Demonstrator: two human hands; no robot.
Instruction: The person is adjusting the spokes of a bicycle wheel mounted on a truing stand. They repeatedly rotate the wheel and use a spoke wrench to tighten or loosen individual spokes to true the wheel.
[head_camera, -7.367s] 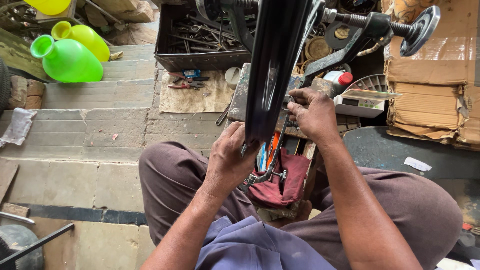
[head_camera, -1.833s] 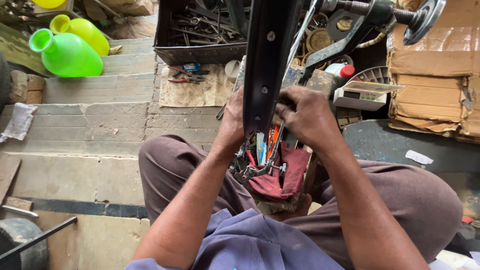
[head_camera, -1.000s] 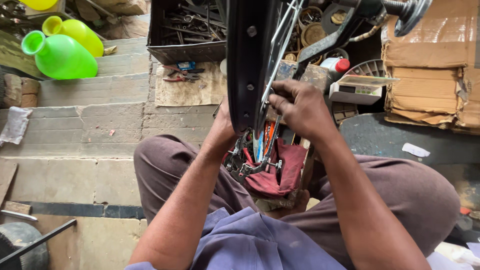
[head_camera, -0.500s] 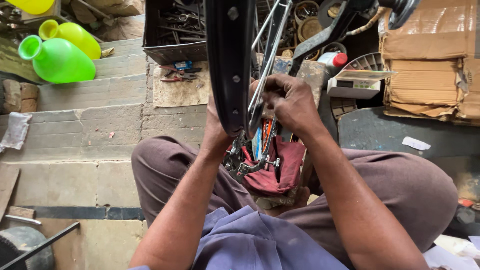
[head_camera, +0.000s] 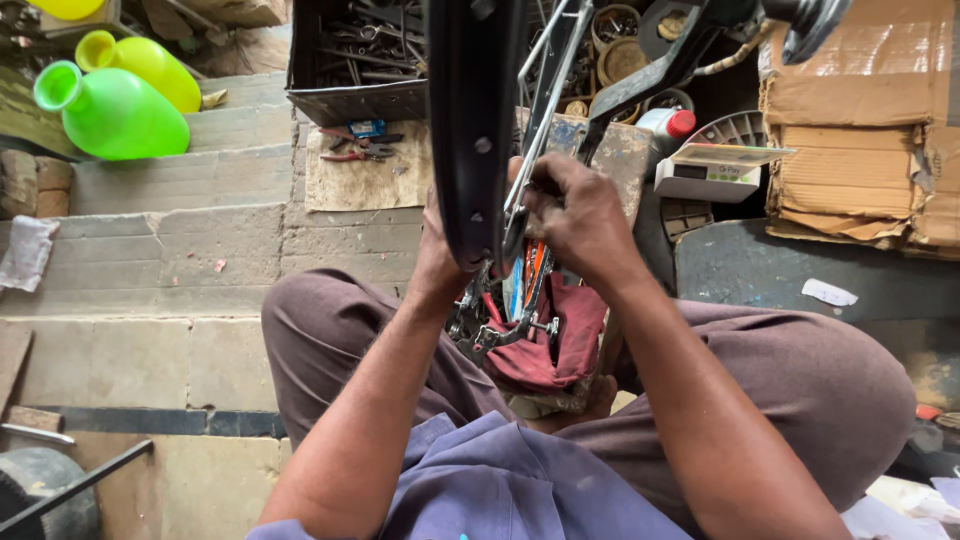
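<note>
While the person is sitting low with knees spread, a black bicycle wheel rim (head_camera: 472, 120) is standing upright between the legs, edge-on to the camera, so that both hands can be reaching it from either side. Its lower arc is dipping toward a dark red cloth (head_camera: 556, 342) bunched in the lap, which seems to be cushioning the metal fittings (head_camera: 497, 333) gathered there. Silver spokes (head_camera: 541, 95) are running up and away from the rim on its right side.

The right hand (head_camera: 577, 215) is curling over the rim's right edge at the point where the spokes meet it; its fingers (head_camera: 533, 181) are closing tightly, pinched around a spoke or a small tool on it (too hidden to say which). The left hand (head_camera: 437, 262) is sitting behind the rim on the other side, mostly covered by it; it is pressing against the rim as if steadying it, though how far its fingers are closed I cannot tell.

Beyond the hands, a dark metal tray of tools (head_camera: 356, 55) is resting on the concrete step (head_camera: 180, 180), with pliers (head_camera: 352, 154) lying on a scrap of cardboard (head_camera: 368, 180) just in front. Two plastic jugs, a green jug (head_camera: 108, 112) and a yellow jug (head_camera: 142, 62), are lying at the left, touching. A white digital scale (head_camera: 712, 170) and flattened cardboard boxes (head_camera: 862, 130) are sitting at the right.
</note>
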